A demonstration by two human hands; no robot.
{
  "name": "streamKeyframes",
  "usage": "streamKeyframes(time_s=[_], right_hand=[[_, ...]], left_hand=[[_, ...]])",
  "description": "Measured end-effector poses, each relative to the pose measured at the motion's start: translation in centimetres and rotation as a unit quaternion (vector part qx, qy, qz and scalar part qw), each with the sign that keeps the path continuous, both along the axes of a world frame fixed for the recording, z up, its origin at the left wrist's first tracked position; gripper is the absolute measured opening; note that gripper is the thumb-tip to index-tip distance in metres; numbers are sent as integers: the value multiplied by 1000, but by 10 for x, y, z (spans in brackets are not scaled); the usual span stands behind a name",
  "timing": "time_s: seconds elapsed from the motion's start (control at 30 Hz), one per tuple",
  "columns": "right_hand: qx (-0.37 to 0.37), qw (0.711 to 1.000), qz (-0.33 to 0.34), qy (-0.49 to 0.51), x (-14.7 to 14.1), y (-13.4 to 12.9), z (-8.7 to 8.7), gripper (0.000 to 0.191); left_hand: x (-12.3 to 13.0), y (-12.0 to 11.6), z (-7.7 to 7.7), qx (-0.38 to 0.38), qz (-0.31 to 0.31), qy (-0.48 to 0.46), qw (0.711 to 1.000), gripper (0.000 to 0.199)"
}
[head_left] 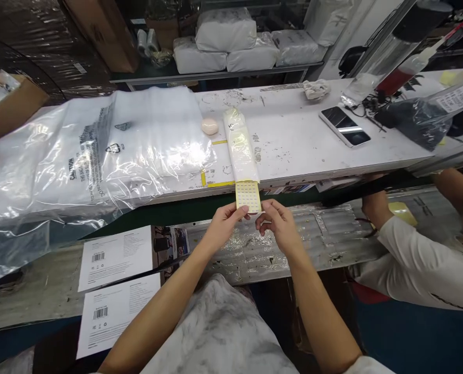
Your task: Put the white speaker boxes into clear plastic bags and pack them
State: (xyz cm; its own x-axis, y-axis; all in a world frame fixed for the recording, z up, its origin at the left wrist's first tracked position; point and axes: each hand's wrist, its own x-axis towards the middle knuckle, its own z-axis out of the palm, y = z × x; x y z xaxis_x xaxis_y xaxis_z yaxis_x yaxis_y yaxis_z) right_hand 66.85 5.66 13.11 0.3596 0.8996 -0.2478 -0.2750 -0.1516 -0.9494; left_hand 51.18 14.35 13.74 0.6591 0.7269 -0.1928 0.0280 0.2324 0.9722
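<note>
A sheet of small stickers (248, 193) on yellowish backing sticks out of a long clear plastic sleeve (242, 150) and hangs past the bench's front edge. With thumb on top, my left hand (228, 221) pinches the sheet's lower left corner. At the lower right corner is my right hand (280, 224), its thumb and forefinger closed on the sheet's edge and its other fingers curled below. Just left of the sleeve's far end lies a round, pale lump (210, 126).
Clear printed plastic bags (149, 135) cover the bench's left side. Two white printed boxes (116, 259) lie at lower left on a grey conveyor (313, 234). A phone (345, 126) rests on the bench at right. A co-worker's sleeved arm (414, 254) reaches in from the right.
</note>
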Motion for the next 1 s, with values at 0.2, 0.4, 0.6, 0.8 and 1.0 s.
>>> streamKeyframes(time_s=[0.2, 0.4, 0.6, 0.8, 1.0], right_hand=[[-3, 999, 3, 52, -8, 20, 4, 49], [-6, 996, 19, 86, -13, 32, 3, 55], [5, 995, 21, 100, -14, 35, 0, 53], [18, 994, 12, 110, -14, 36, -1, 51], [19, 992, 16, 124, -15, 37, 1, 48]], left_hand=[[-19, 25, 35, 231, 67, 165, 957, 35], [2, 75, 61, 534, -11, 160, 830, 49], [17, 101, 53, 594, -126, 193, 771, 44], [16, 96, 54, 615, -118, 203, 753, 40], [14, 90, 47, 617, -94, 187, 759, 40]])
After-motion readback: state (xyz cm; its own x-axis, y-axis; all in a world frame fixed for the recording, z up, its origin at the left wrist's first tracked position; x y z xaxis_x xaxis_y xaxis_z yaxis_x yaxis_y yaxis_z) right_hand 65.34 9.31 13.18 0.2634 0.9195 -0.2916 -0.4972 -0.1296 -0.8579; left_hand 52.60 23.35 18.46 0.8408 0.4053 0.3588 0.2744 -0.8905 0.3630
